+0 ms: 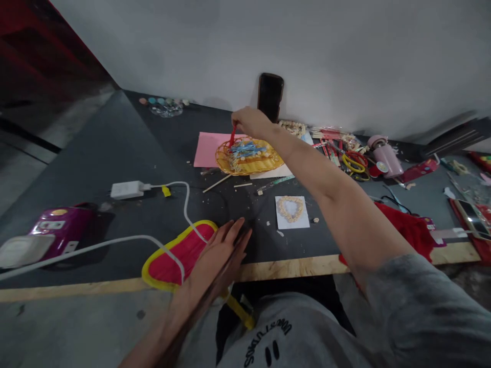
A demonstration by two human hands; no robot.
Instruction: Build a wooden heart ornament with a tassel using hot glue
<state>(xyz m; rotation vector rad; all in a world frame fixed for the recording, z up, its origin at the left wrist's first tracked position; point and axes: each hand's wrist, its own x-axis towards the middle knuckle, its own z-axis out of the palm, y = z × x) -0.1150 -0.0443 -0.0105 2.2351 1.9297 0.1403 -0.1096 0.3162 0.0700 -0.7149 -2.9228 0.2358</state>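
Note:
My right hand reaches to the back of the dark table, its fingers pinched on a red strip over the left part of a yellow woven basket. Blue and pale small pieces lie in the basket. Near the front edge, my left hand rests beside a red pad with a yellow border, its fingers stretched out and holding nothing visible. A white card bearing a heart of small beige pieces lies between the basket and the front edge.
A phone leans on the wall. Pink paper lies beside the basket. To the left are a white charger, its cable and a purple box. At right are yellow-handled scissors, a pink bottle and red cloth.

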